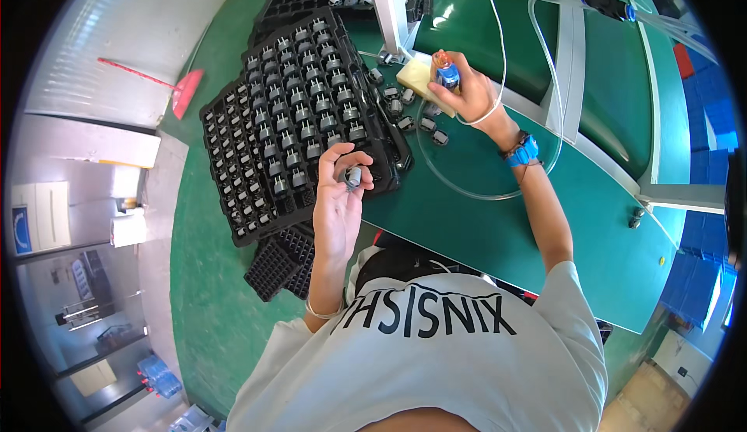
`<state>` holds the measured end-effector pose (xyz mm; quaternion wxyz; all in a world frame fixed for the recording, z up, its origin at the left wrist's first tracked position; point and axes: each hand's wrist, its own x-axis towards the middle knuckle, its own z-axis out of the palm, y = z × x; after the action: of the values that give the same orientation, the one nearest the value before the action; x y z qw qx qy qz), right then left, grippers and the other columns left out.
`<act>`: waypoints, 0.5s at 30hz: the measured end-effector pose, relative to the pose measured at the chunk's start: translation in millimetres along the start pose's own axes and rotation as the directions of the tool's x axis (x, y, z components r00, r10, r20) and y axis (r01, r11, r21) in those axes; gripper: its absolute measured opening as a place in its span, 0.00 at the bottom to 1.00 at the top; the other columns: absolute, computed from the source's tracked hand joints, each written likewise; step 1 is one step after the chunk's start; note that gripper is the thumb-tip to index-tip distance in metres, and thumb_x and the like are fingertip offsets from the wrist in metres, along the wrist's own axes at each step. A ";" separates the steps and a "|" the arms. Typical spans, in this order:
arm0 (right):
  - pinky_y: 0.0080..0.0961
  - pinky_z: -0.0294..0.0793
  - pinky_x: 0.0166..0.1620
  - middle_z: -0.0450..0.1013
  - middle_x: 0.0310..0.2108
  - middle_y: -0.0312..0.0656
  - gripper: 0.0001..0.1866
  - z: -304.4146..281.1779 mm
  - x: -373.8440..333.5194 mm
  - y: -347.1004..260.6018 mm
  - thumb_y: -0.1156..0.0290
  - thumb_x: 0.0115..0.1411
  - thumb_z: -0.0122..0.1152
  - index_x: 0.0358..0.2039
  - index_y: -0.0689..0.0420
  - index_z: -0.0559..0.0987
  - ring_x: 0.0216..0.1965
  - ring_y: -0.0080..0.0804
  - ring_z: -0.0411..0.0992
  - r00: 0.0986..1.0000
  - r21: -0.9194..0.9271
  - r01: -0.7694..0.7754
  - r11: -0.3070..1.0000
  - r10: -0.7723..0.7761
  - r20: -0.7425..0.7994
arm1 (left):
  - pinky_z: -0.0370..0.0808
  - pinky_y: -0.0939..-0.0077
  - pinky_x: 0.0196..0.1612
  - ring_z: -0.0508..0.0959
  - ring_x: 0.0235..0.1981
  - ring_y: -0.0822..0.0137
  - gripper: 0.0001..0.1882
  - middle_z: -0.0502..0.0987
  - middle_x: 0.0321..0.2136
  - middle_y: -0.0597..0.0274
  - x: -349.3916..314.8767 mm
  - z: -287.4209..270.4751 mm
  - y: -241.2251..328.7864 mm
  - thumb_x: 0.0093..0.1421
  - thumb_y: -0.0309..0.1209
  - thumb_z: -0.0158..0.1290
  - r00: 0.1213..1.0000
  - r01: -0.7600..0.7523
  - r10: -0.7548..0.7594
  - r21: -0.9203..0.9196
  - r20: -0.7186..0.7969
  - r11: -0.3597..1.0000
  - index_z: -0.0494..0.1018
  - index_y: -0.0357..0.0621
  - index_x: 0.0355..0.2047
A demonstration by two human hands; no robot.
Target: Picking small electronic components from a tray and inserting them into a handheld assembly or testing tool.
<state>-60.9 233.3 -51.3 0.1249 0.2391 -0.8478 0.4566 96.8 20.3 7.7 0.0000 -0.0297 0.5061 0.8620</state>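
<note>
My left hand [336,206] is closed around a small grey plug part [353,177], held by the fingertips at the near right edge of a black tray [243,233]. The tray carries rows of grey plug parts with metal pins. Over the green table [498,222], my right hand [475,97] grips a small blue hand tool with an orange-brown top [447,75]. Its exact kind is not clear. A pale yellow block [416,76] lies beside that hand. Several loose grey plug parts [428,124] are scattered just left of and below it.
A clear hose [467,192] loops over the table near my right wrist. Tubes with a black and blue fitting [608,5] cross the upper right. A white post [387,4] stands at the back. More black trays [272,268] lie lower down at left. Blue bins [704,276] are at far right.
</note>
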 end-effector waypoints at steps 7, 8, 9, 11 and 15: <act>0.34 0.70 0.31 0.71 0.30 0.54 0.32 -1.2 -2.4 6.0 0.56 0.46 0.66 0.46 0.59 0.64 0.28 0.53 0.72 0.999 -0.013 0.030 0.999 -0.030 0.009 | 0.66 0.77 0.46 0.68 0.39 0.72 0.20 0.68 0.42 0.54 -2.4 8.8 -2.5 0.57 0.27 0.41 0.997 0.073 -0.073 0.047 0.002 0.996 0.57 0.39 0.51; 0.34 0.70 0.30 0.71 0.30 0.54 0.32 0.3 -2.2 8.4 0.55 0.46 0.66 0.46 0.59 0.64 0.28 0.53 0.72 0.999 -0.024 0.047 0.999 -0.047 -0.002 | 0.67 0.79 0.44 0.70 0.38 0.72 0.20 0.69 0.41 0.54 -2.0 9.8 -2.8 0.59 0.27 0.44 0.997 0.077 -0.077 0.054 -0.006 0.996 0.58 0.39 0.51; 0.34 0.70 0.30 0.72 0.30 0.54 0.33 1.2 -2.0 10.2 0.55 0.45 0.66 0.46 0.60 0.64 0.27 0.52 0.72 0.998 -0.035 0.062 0.997 -0.063 -0.013 | 0.67 0.79 0.44 0.70 0.38 0.72 0.20 0.69 0.41 0.54 -1.6 7.4 -2.4 0.59 0.27 0.44 0.997 0.079 -0.079 0.054 -0.005 0.995 0.58 0.39 0.51; 0.34 0.70 0.30 0.71 0.31 0.54 0.33 -1.5 -1.9 8.7 0.55 0.45 0.67 0.46 0.60 0.64 0.28 0.52 0.72 0.999 -0.025 0.048 0.999 -0.048 -0.007 | 0.71 0.83 0.38 0.73 0.34 0.73 0.19 0.72 0.40 0.53 -3.1 0.8 0.6 0.59 0.30 0.48 0.983 0.106 -0.120 0.104 0.138 0.989 0.62 0.37 0.50; 0.34 0.70 0.32 0.70 0.33 0.54 0.31 -0.4 1.6 11.2 0.57 0.44 0.68 0.45 0.60 0.66 0.32 0.51 0.71 0.987 -0.035 0.144 0.989 -0.146 -0.073 | 0.72 0.83 0.37 0.74 0.33 0.73 0.18 0.72 0.42 0.51 -3.4 -9.9 -7.9 0.59 0.31 0.48 0.966 0.021 -0.073 0.207 0.246 0.978 0.66 0.35 0.48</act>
<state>-68.1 238.4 -58.3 0.1934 0.2808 -0.8295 0.4424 100.9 15.6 -3.8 0.0883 0.0683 0.5862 0.8024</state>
